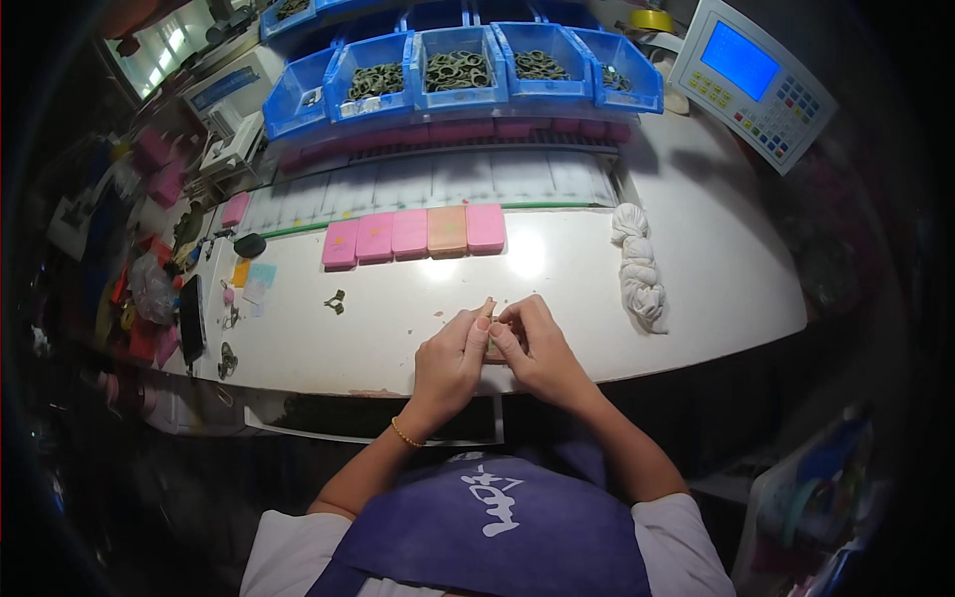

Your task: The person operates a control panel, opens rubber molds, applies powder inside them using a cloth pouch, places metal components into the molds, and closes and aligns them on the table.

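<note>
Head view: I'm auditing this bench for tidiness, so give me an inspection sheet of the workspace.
Surface: white table, mostly bare near its front edge.
Job's things: small piece pinched between both hands, too small to identify.
Clutter: row of pink blocks; twisted white cloth; small tools and bags at the left edge.
Hands: left hand and right hand meet at the table's front edge.
Cables: nothing seen.
Surroundings: blue bins holding dark rings; control panel with a lit screen.

pink blocks (pixel 375 237): 4 | orange block (pixel 447 230): 1 | blue bins (pixel 458 60): 5 | hands (pixel 494 343): 2
</note>
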`<state>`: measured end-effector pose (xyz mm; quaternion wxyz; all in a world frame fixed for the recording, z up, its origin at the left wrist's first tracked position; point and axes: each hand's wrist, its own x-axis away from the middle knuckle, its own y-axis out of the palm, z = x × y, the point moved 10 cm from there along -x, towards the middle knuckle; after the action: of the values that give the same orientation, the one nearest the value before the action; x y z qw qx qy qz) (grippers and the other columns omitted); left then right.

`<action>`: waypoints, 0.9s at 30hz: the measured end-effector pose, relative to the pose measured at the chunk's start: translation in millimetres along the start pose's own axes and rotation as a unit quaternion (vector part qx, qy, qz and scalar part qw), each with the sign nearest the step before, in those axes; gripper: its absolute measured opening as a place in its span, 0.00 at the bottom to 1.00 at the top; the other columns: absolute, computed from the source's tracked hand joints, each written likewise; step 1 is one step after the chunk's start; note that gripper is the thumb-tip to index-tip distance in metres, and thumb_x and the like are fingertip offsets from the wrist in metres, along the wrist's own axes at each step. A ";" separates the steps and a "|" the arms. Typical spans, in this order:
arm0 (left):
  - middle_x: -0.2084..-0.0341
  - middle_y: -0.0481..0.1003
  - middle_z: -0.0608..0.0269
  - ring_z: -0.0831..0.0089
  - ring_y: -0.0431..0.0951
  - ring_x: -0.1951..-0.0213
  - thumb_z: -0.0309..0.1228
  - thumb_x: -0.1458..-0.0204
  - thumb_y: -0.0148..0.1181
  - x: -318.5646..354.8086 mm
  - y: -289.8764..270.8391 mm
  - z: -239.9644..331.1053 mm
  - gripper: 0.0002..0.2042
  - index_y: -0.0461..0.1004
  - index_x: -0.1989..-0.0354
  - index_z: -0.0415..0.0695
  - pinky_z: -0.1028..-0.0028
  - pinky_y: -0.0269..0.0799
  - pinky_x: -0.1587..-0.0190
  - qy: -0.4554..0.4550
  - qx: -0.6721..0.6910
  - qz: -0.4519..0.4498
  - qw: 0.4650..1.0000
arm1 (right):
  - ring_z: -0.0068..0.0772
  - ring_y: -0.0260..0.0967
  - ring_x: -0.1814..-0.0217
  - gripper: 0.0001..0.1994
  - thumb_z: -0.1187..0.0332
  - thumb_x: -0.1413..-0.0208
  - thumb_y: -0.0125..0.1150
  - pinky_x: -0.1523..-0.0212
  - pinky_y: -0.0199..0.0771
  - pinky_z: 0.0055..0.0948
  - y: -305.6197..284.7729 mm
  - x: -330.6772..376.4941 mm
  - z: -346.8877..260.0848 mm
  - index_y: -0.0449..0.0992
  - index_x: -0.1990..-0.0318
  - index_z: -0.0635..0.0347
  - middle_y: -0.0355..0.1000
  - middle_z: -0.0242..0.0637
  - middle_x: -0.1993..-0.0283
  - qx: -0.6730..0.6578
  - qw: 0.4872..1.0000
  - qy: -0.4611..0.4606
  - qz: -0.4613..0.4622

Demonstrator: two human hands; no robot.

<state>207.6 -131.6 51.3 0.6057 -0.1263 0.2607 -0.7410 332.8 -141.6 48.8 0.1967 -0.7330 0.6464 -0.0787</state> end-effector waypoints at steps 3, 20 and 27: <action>0.69 0.77 0.49 0.49 0.78 0.68 0.41 0.32 0.42 0.0 6.4 -1.7 0.18 0.77 0.46 0.47 0.58 0.71 0.66 -0.015 -0.005 -0.011 1.000 | 0.49 0.70 0.63 0.12 0.64 0.34 0.53 0.61 0.73 0.40 -2.1 1.2 0.5 0.68 0.57 0.67 0.63 0.51 0.57 0.086 0.992 -0.063 0.062; 0.73 0.73 0.56 0.67 0.73 0.73 0.35 0.34 0.51 -7.4 -48.1 -49.0 0.14 0.75 0.63 0.37 0.69 0.69 0.69 -0.028 0.067 0.117 0.990 | 0.54 0.69 0.68 0.07 0.70 0.36 0.51 0.67 0.70 0.48 -4.8 16.0 -0.4 0.69 0.64 0.65 0.67 0.49 0.65 0.158 0.965 -0.078 0.191; 0.49 0.70 0.45 0.51 0.75 0.51 0.26 0.45 0.61 -6.1 -34.9 -22.1 0.18 0.73 0.47 0.32 0.62 0.71 0.47 0.066 -0.131 0.153 0.977 | 0.47 0.74 0.73 0.11 0.68 0.31 0.47 0.74 0.71 0.41 -1.3 24.3 31.7 0.70 0.63 0.67 0.70 0.48 0.68 -0.123 0.970 0.113 0.177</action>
<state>168.9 -116.0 52.5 0.6717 -0.1141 0.4109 -0.6059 349.5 -159.4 17.1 0.0416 -0.6119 0.7886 -0.0450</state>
